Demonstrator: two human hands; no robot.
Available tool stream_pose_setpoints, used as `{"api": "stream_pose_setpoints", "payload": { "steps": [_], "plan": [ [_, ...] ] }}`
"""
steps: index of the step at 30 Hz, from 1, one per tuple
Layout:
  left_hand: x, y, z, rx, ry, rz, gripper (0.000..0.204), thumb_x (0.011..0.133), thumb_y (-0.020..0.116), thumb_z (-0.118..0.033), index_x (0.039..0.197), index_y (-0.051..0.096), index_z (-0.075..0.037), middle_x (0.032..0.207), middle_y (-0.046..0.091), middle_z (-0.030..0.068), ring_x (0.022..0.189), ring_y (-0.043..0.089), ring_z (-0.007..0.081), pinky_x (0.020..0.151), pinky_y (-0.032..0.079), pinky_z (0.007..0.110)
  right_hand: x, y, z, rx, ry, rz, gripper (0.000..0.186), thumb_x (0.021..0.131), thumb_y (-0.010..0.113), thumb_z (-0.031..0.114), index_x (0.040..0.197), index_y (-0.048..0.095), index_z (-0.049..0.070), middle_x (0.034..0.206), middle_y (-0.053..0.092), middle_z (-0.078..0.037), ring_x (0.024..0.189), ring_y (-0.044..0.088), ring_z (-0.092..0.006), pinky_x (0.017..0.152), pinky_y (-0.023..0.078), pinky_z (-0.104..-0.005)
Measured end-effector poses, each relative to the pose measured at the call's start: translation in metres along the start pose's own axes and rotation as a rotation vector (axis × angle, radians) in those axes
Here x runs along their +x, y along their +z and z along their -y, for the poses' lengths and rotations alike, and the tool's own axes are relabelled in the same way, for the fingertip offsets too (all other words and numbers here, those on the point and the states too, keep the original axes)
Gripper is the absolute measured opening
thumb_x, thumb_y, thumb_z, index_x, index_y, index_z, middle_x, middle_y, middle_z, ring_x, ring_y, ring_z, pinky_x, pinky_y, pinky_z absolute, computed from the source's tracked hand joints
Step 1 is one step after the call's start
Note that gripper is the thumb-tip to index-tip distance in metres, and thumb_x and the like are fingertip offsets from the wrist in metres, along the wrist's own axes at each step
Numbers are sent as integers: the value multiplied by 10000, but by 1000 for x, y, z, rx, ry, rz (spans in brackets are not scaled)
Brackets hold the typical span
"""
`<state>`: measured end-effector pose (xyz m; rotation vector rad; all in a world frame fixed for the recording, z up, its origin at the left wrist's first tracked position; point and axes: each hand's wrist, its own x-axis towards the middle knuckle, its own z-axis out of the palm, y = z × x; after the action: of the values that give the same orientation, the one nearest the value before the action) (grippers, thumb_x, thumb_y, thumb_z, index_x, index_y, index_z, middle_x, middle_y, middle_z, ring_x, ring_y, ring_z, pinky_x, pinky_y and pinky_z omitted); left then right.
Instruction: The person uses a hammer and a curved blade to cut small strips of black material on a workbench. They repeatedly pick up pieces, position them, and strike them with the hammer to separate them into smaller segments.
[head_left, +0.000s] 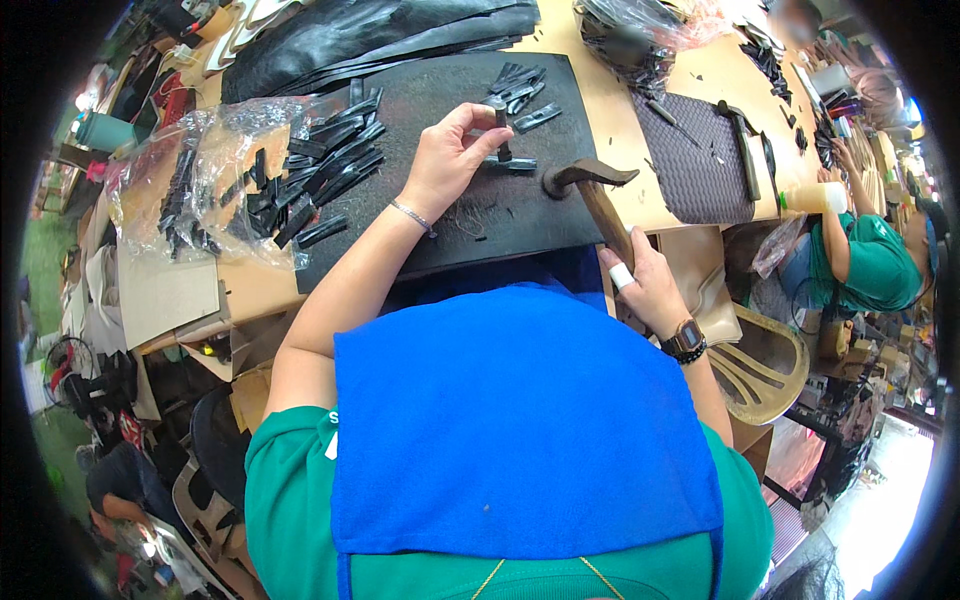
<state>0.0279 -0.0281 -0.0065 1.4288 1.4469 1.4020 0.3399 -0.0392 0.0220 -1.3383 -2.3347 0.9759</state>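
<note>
My left hand [454, 158] pinches a dark metal punch [502, 127], held upright on a small glossy black strip [517, 164] lying on the black work mat [470, 215]. My right hand [645, 280], a white wrap on one finger, grips the wooden handle of a hammer [590, 177]; its metal head hangs just right of that strip, over the mat. Cut black strips [330, 150] are heaped left of my left hand, partly on clear plastic, and a smaller pile [518, 90] sits behind the punch.
Black sheet material [375, 35] lies across the back. On the tan table [608, 110], a quilted mat [680, 160] holds tools, beside a pale container [810, 197]. A co-worker in green [870, 260] sits at the right; a chair [755, 370] stands below the table's edge.
</note>
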Motion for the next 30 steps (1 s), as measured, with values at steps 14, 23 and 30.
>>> {"api": "stream_pose_setpoints", "payload": {
  "steps": [14,23,30],
  "plan": [
    [-3,4,5,34,45,21,207,941,679,-173,1079,638,-24,986,725,46,907,679,97,785,534,241,-1,0,-3,-28,20,20,372,942,632,283,1030,454,-31,843,624,-314,834,606,-502,704,481,-509],
    [-9,8,16,169,181,11,265,922,687,-159,1134,559,-65,935,720,131,823,731,225,713,568,310,4,-18,11,3,93,79,346,942,648,283,980,492,-23,795,626,-252,709,634,-344,678,493,-423],
    [-11,8,15,220,243,20,246,926,686,-143,1131,579,-60,950,725,79,858,711,135,737,560,275,34,-69,85,615,-284,-289,322,971,632,209,1204,520,17,747,534,-32,612,514,-98,583,443,-252]
  ]
}}
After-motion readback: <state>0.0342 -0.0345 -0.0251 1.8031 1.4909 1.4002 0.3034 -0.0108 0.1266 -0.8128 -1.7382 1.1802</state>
